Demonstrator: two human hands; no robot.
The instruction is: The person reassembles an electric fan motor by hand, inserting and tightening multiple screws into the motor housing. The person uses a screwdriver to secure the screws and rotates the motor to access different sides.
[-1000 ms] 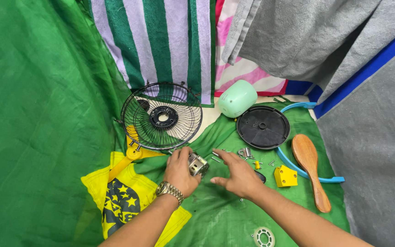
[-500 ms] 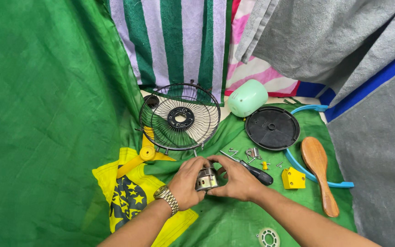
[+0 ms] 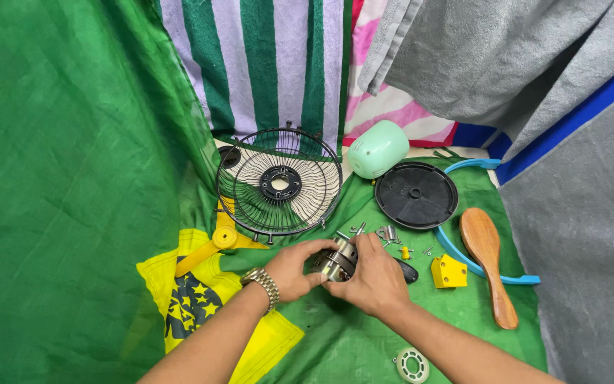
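Green cloth floor, both hands — left, right — each grip pinching small metal motor near wire fan guard.

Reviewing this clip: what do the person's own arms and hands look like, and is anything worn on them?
Both forearms are bare, with no sleeves in view and no gloves. The left hand has a metal link wristwatch in silver and gold tones on its wrist. The right hand shows no watch, band or ring on what is visible of it. No markings can be made out on either arm.
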